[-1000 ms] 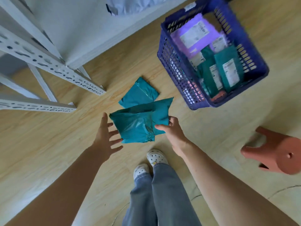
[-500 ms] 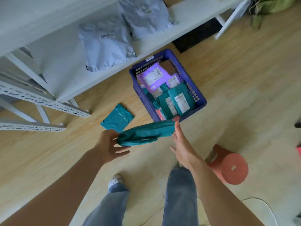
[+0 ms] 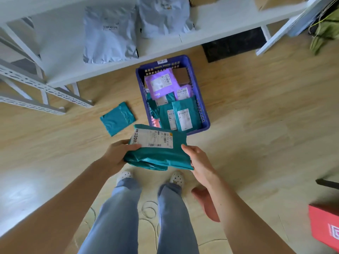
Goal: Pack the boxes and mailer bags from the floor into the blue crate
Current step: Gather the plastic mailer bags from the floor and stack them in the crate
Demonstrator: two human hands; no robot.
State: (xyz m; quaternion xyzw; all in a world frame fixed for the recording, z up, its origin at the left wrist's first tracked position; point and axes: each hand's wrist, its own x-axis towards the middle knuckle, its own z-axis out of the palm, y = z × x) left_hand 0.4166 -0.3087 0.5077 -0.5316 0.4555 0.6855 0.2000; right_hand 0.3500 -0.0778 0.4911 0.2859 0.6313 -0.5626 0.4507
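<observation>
The part-filled blue crate (image 3: 141, 88) stood at twelve o'clock, the teal mailer bag (image 3: 159, 156) hung label-up at its six o'clock side, a smaller bag (image 3: 117, 119) lay on the floor (image 3: 256, 125) at ten o'clock, and the left hand (image 3: 117, 154) and right hand (image 3: 199, 160) each had a grip closed on the teal mailer bag's ends.

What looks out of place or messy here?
A floor mailer lies askew left of the crate, unpacked. Left hand and right hand grip a held mailer. Nothing looks spilled or torn.

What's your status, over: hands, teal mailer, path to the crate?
Left hand and right hand both gripping the labelled teal plastic mailer bag. Blue plastic crate just ahead, part full. Nothing between.
</observation>
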